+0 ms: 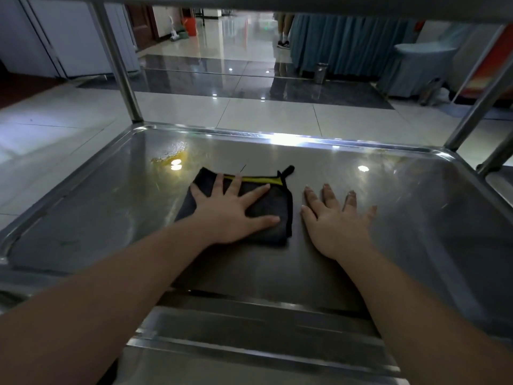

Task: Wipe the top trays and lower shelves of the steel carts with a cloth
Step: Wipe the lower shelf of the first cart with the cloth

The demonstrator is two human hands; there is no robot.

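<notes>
Steel shelf: the lower shelf (416, 218) of the cart fills the view, seen from low down beneath the tray above. Its raised rim holds liquid in, so wiping has to lift the mess rather than push it over the edge.
Top tray: only its underside (277, 2) shows along the upper edge, so its condition cannot be told.
Post: the upright (119, 68) at the far left corner carries that tray. Both arms reach in from the open near side, probably to avoid the posts.
Cloth: a dark folded cloth (266, 204) with a yellow edge lies flat near the shelf's middle, folded into a thick pad.
Left hand (222, 209): fingers straight and spread, pressing down on the cloth without gripping it. This keeps the whole pad in contact with the steel.
Right hand (336, 226): flat on bare steel just beside the cloth, fingers apart, holding nothing. It seems to brace the body.
Spill: a yellow wet patch (169, 159) sits toward the far left, near the cloth but apart from it, and is likely the next target.
Loop: the cloth's hanging loop (288, 169) sticks out at its far right corner, away from the fingers.
</notes>
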